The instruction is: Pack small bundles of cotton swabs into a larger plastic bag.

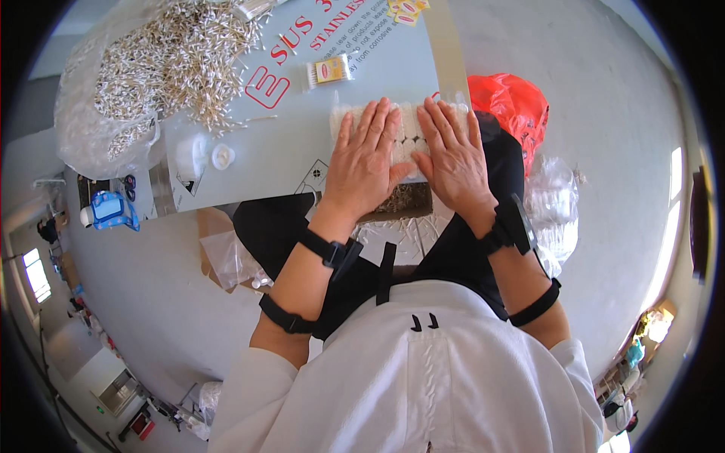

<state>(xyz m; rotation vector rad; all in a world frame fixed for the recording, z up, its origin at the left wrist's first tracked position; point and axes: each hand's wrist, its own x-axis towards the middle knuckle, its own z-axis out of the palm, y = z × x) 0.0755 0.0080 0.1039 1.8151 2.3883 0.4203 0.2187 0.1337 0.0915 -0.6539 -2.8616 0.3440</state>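
From my end, I've got the left hand point(364, 157) and right hand point(458, 157) laid flat over the white swab bundles point(408, 130); grip's released on both, fingers straight; bundles sit near the table point(264, 160) edge closest to the body; small yellow-labelled pack point(330, 70) lies just beyond, big swab heap point(174, 64) off left.

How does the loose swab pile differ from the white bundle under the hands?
The swab pile lies tangled; the white bundle is a compact block. The swab pile spreads wider than the white bundle. The left hand and right hand rest on the white bundle; neither touches the swab pile. Both look whitish.
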